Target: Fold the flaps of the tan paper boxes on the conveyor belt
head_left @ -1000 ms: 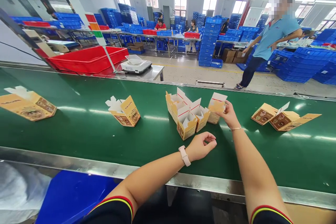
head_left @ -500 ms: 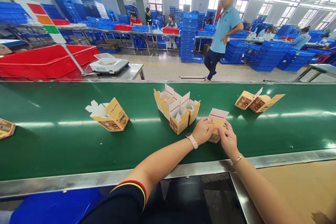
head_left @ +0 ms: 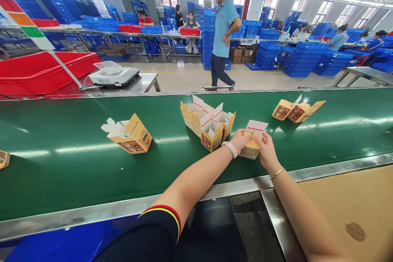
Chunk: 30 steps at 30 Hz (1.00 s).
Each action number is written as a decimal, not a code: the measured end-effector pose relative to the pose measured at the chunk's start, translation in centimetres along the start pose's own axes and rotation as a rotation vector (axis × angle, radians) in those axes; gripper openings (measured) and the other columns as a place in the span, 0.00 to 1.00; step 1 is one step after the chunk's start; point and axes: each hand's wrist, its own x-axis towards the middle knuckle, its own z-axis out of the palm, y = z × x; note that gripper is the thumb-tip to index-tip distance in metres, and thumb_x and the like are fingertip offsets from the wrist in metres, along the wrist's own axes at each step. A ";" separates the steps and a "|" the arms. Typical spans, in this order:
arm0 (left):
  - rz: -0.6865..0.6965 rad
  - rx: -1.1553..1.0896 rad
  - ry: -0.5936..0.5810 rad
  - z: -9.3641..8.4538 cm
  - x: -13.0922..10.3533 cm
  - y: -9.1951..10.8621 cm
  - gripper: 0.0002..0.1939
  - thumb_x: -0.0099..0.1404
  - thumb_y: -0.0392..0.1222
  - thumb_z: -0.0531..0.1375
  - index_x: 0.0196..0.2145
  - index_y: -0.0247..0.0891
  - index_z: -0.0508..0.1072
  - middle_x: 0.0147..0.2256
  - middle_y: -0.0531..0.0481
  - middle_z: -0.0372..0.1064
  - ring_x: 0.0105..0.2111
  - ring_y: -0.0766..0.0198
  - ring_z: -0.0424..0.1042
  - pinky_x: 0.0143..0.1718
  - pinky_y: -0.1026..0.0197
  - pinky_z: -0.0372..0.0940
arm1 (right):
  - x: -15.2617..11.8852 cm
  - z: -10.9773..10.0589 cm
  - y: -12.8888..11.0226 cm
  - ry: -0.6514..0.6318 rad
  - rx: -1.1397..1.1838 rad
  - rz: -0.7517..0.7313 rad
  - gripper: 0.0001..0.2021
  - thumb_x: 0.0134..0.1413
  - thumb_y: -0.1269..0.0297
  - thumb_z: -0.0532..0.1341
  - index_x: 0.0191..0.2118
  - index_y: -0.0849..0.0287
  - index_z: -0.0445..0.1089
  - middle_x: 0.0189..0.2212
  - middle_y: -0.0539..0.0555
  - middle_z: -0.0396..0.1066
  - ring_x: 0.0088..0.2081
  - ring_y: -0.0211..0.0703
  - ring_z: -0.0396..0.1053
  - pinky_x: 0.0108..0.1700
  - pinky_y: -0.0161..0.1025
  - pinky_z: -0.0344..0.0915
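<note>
A small tan carton (head_left: 251, 150) stands on the green belt (head_left: 172, 176) with its white, red-striped flap raised. My left hand (head_left: 240, 141) grips its left side, and my right hand (head_left: 266, 147) has thumb and fingers closed on its right top edge. Just left of it is a cluster of open cartons (head_left: 211, 133) with white insides and raised flaps. Another open carton (head_left: 135, 135) sits farther left. Two closed-looking cartons (head_left: 296, 111) lean near each other at the back right. The contents of the held carton are hidden.
A metal rail (head_left: 245, 185) edges the belt in front of me. Cardboard (head_left: 346, 204) lies at lower right. Beyond the belt are a white scale (head_left: 114, 74), a red bin (head_left: 46, 73), stacked blue crates (head_left: 307, 59) and a walking person (head_left: 224, 28).
The view has turned slightly right. Both hands stay on the carton, whose front shows more now. The person in the light blue shirt has walked left.
</note>
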 end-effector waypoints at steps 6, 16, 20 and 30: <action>0.527 0.367 0.060 -2.7 -5.3 -2.3 0.24 0.54 0.35 0.64 0.48 0.36 0.63 0.54 0.38 0.63 0.56 0.53 0.63 0.60 0.50 0.56 | 2.1 -4.2 1.0 -0.074 -0.389 -0.329 0.52 0.25 0.49 0.74 0.58 0.56 0.51 0.50 0.63 0.64 0.51 0.60 0.65 0.54 0.60 0.61; 0.475 0.608 -0.032 -5.6 -8.4 -4.2 0.06 0.56 0.34 0.58 0.34 0.38 0.69 0.36 0.48 0.72 0.38 0.61 0.71 0.37 0.59 0.66 | 8.1 0.5 -0.2 -0.266 -0.572 -0.540 0.53 0.22 0.48 0.74 0.59 0.58 0.53 0.63 0.66 0.45 0.66 0.64 0.40 0.65 0.59 0.39; 0.451 0.590 -0.050 -5.7 -8.3 -4.2 0.05 0.56 0.33 0.58 0.32 0.37 0.69 0.35 0.48 0.73 0.36 0.62 0.72 0.35 0.60 0.65 | 9.4 4.1 0.3 -0.288 -0.354 -0.355 0.40 0.24 0.52 0.73 0.49 0.55 0.59 0.54 0.60 0.60 0.59 0.57 0.56 0.61 0.58 0.51; 0.960 0.742 -0.106 -7.0 -6.0 -5.4 0.31 0.58 0.44 0.59 0.58 0.37 0.60 0.59 0.36 0.59 0.60 0.49 0.58 0.59 0.44 0.57 | -1.4 -3.6 -0.6 -0.017 -0.522 -0.467 0.32 0.32 0.49 0.72 0.44 0.55 0.62 0.40 0.55 0.67 0.40 0.50 0.68 0.44 0.50 0.68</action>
